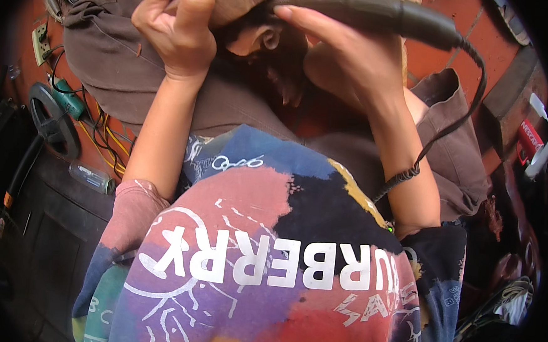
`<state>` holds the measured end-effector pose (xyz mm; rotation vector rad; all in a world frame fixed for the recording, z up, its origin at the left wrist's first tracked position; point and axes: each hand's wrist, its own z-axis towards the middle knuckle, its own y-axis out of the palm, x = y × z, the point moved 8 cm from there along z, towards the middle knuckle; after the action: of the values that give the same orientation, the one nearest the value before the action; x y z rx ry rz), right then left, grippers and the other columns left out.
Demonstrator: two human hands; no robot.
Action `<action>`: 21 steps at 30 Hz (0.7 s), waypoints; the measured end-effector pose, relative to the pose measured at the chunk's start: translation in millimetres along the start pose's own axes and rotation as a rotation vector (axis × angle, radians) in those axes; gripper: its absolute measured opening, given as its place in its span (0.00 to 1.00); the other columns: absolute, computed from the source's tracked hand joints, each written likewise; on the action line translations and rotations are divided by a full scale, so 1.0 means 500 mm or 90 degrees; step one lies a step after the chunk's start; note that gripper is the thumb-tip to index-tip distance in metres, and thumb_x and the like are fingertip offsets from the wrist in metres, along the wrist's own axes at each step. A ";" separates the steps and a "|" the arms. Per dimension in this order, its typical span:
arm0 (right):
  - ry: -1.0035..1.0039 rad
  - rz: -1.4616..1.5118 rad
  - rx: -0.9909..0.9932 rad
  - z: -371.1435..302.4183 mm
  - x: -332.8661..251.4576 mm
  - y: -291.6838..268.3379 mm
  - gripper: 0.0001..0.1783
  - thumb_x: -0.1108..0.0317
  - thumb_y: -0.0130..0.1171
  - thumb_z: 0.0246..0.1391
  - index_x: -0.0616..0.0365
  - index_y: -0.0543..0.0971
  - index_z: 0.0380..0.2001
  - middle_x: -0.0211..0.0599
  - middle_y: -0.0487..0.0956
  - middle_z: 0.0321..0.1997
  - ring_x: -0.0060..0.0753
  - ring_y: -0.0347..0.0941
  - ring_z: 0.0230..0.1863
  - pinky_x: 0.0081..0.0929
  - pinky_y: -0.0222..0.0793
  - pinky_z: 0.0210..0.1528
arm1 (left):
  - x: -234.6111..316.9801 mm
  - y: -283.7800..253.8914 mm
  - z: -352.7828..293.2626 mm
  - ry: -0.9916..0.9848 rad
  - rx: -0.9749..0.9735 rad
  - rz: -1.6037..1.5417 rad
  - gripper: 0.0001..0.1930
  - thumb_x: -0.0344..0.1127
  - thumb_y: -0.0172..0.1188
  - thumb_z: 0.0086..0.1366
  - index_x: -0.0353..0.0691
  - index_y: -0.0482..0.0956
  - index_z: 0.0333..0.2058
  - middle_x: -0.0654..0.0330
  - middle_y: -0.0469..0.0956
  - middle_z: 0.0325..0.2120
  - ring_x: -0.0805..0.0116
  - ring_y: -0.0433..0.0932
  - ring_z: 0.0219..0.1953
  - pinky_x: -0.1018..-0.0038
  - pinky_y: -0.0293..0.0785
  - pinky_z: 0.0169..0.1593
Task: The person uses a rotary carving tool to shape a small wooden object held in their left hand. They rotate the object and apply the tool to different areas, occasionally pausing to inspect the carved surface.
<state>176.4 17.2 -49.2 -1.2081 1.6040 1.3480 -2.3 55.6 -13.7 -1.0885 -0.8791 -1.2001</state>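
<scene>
The brown carving point(250, 43) sits at twelve o'clock over the lap point(227, 108); the right hand point(363, 54) wraps its fingers round a corded tool point(371, 13) beside it; the left hand point(183, 30), fingers half-curled, seems to steady it. Probably shaping; the next pass calls for firm bracing.

The right grip point(362, 56) holds a dark corded tool point(371, 13) by a brown carving point(280, 51), near the left grip point(183, 30).

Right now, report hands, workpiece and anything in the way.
Right hand gripping dark corded tool. Left hand at carved brown piece, grip unclear. Coiled cord crosses right forearm.
</scene>
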 end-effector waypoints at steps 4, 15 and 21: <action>0.029 -0.045 0.037 -0.030 -0.057 -0.060 0.12 0.82 0.66 0.50 0.61 0.74 0.36 0.43 0.84 0.38 0.42 0.79 0.54 0.29 0.75 0.53 | 0.004 0.018 0.004 -0.045 0.021 -0.005 0.20 0.39 0.54 0.61 0.23 0.82 0.39 0.49 0.84 0.37 0.64 0.81 0.42 0.69 0.73 0.53; 0.153 0.187 0.061 -0.041 -0.016 -0.122 0.14 0.82 0.64 0.49 0.55 0.71 0.35 0.29 0.76 0.36 0.55 0.77 0.56 0.31 0.70 0.55 | 0.026 0.029 0.002 0.077 0.013 0.025 0.11 0.28 0.59 0.52 0.29 0.84 0.34 0.50 0.85 0.34 0.54 0.84 0.43 0.65 0.77 0.52; 0.098 0.153 0.098 -0.072 -0.041 -0.130 0.17 0.84 0.66 0.47 0.59 0.70 0.35 0.33 0.75 0.35 0.54 0.78 0.54 0.44 0.72 0.60 | 0.050 0.040 0.004 0.049 -0.048 0.115 0.14 0.32 0.58 0.55 0.29 0.84 0.37 0.49 0.85 0.38 0.49 0.81 0.50 0.58 0.70 0.59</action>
<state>246.3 -14.9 -43.6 -1.0753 1.9752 1.2731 21.8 51.0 6.9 -1.1497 -0.6669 -1.1232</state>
